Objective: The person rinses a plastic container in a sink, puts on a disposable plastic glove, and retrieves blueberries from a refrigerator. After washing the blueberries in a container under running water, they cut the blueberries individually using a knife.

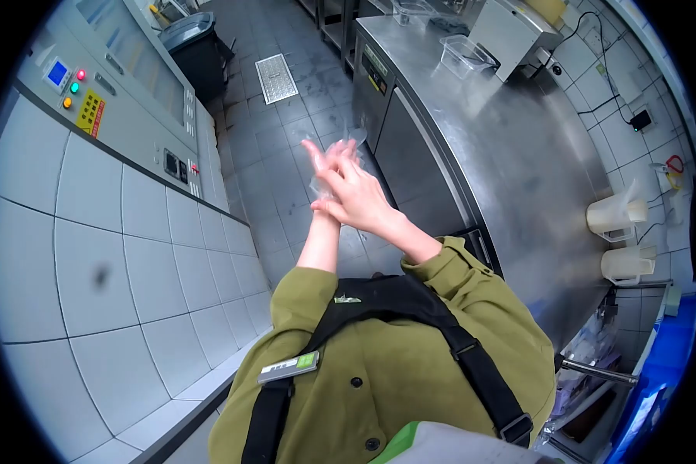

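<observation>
In the head view, my left hand (317, 158) is stretched out in front of me with its fingers apart. A thin clear plastic glove (315, 187) is around it, loose and wrinkled near the wrist and past the fingertips. My right hand (357, 193) lies across the left one, thumb by the left wrist and fingers closed on the glove. It looks bare. Part of the left palm is hidden behind it. Both hands are held in the air above the tiled floor (267, 182).
A steel counter (510, 162) runs along my right, with a clear plastic container (465, 56), a boxy machine (510, 35) and two white jugs (628, 264) on it. On the left are a tiled wall (100, 232) and a control cabinet (120, 85). A dark bin (193, 50) stands ahead.
</observation>
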Motion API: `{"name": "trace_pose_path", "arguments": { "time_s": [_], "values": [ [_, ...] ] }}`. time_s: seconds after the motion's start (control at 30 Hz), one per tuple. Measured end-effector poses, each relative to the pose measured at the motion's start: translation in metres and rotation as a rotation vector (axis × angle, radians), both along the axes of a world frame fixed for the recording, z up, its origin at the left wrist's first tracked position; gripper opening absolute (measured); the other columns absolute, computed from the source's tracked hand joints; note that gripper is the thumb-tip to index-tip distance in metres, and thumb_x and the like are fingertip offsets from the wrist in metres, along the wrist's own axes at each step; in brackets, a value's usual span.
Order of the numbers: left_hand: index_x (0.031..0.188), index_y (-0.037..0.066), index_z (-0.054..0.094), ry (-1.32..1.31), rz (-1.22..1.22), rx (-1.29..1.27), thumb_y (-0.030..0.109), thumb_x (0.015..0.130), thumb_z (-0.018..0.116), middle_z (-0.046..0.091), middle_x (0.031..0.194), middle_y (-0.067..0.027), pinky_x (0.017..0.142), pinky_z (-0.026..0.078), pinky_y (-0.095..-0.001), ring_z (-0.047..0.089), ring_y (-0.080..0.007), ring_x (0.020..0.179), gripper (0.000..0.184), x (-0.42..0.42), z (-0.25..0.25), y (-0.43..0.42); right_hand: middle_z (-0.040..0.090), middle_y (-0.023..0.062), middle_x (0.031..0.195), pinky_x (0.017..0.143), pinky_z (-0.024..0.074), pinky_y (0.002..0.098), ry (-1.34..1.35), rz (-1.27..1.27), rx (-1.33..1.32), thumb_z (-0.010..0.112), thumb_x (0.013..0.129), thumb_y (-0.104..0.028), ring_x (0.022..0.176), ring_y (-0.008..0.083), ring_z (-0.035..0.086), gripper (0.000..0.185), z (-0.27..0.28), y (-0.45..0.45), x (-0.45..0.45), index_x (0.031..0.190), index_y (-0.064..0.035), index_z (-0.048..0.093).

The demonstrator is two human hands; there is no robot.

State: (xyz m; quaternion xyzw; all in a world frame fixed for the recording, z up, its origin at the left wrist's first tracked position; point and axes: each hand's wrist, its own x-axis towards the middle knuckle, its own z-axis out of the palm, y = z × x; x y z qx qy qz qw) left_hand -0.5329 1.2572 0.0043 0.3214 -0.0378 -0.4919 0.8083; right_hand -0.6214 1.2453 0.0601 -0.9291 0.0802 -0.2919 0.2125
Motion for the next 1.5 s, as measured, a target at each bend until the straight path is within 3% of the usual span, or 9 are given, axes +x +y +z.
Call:
{"name": "trace_pose_path", "arguments": {
  "time_s": [0.1,0.17,0.37,0.5,0.63,0.67,1.03,1.23,1.5],
  "values": [
    [0.128,-0.006,0.026,0.287,-0.115,-0.266,0.075,0.07,0.036,0.033,0.131,-0.0209,0.105,0.02,-0.0384,0.027,-0.0295,0.125,0.1,0.014,0.007,0.006,0.047,0.0128,0.107,0.073,0.0445,0.0368,-0.053,-0.057,0.659,0.067,0.072,-0.036,0.098,0.0239,0.051,0.051,0.007,-0.032,-0.002,0.108,-0.0036,0.051],
    [0.128,-0.007,0.026,0.241,-0.154,-0.327,0.074,0.071,0.037,0.031,0.133,-0.0219,0.104,0.023,-0.0391,0.028,-0.0299,0.125,0.1,0.01,0.022,0.015,0.05,0.0169,0.105,0.078,0.0427,0.0324,-0.242,-0.402,0.37,0.062,0.075,-0.045,0.096,0.0248,0.052,0.055,-0.031,-0.08,0.012,0.105,0.0004,0.053],
    [0.129,-0.008,0.025,0.332,-0.336,-0.533,0.072,0.072,0.039,0.025,0.136,-0.0236,0.102,0.024,-0.0392,0.026,-0.03,0.127,0.099,0.005,0.042,0.028,0.059,0.0103,0.102,0.087,0.0389,0.033,0.264,0.469,1.539,0.05,0.085,-0.043,0.094,0.02,0.056,0.049,-0.014,-0.125,0.019,0.101,0.0023,0.058],
    [0.129,-0.008,0.025,0.264,-0.297,-0.504,0.073,0.071,0.039,0.028,0.135,-0.0233,0.102,0.024,-0.0395,0.028,-0.0304,0.126,0.1,0.002,0.044,0.031,0.062,0.0082,0.085,0.078,0.0446,0.0286,-0.321,0.348,1.528,0.055,0.086,-0.025,0.084,0.0161,0.058,0.028,-0.006,-0.11,0.028,0.086,0.002,0.06],
    [0.13,-0.007,0.024,0.228,-0.282,-0.446,0.074,0.07,0.038,0.028,0.135,-0.0222,0.104,0.02,-0.04,0.029,-0.0296,0.126,0.102,0.0,0.044,0.029,0.058,0.0045,0.065,0.053,0.0423,0.0268,-0.395,-0.231,0.957,0.052,0.087,-0.021,0.06,0.0136,0.055,0.022,0.009,-0.083,0.036,0.078,-0.0018,0.06],
    [0.131,-0.007,0.023,0.22,-0.281,-0.456,0.074,0.07,0.037,0.027,0.136,-0.0219,0.104,0.019,-0.0399,0.028,-0.0294,0.126,0.102,-0.002,0.048,0.028,0.053,0.0068,0.059,0.046,0.038,0.0286,-0.563,-0.348,0.415,0.052,0.087,-0.023,0.051,0.0131,0.05,0.024,0.004,-0.084,0.045,0.076,-0.0015,0.056],
    [0.135,0.022,0.024,0.21,-0.346,-0.432,0.077,0.068,0.036,0.026,0.136,-0.0199,0.1,0.018,-0.0544,0.025,-0.0355,0.125,0.088,-0.009,0.052,0.028,0.054,0.0084,0.068,0.053,0.04,0.0317,-0.415,-0.291,0.7,0.057,0.083,-0.032,0.058,0.0159,0.049,0.03,-0.009,-0.106,0.045,0.082,-0.0018,0.054],
    [0.127,0.02,0.036,0.28,-0.256,-0.486,0.077,0.066,0.038,0.029,0.132,-0.0249,0.093,0.026,-0.0631,0.03,-0.0436,0.119,0.083,0.019,0.033,0.016,0.052,0.0106,0.089,0.064,0.0465,0.0324,-0.342,0.029,-0.041,0.078,0.058,-0.031,0.076,0.0249,0.055,0.052,0.016,-0.007,-0.017,0.095,-0.0024,0.054],
    [0.139,0.019,0.01,0.223,-0.308,-0.62,0.081,0.064,0.032,0.009,0.143,-0.0157,0.098,0.02,-0.0569,0.012,-0.035,0.13,0.1,0.003,0.0,-0.014,0.055,0.012,0.071,0.064,0.0452,0.0359,-0.158,0.128,0.267,0.056,0.072,-0.003,0.069,0.0284,0.057,0.008,-0.009,0.008,-0.004,0.079,-0.0019,0.053]
  ]
}}
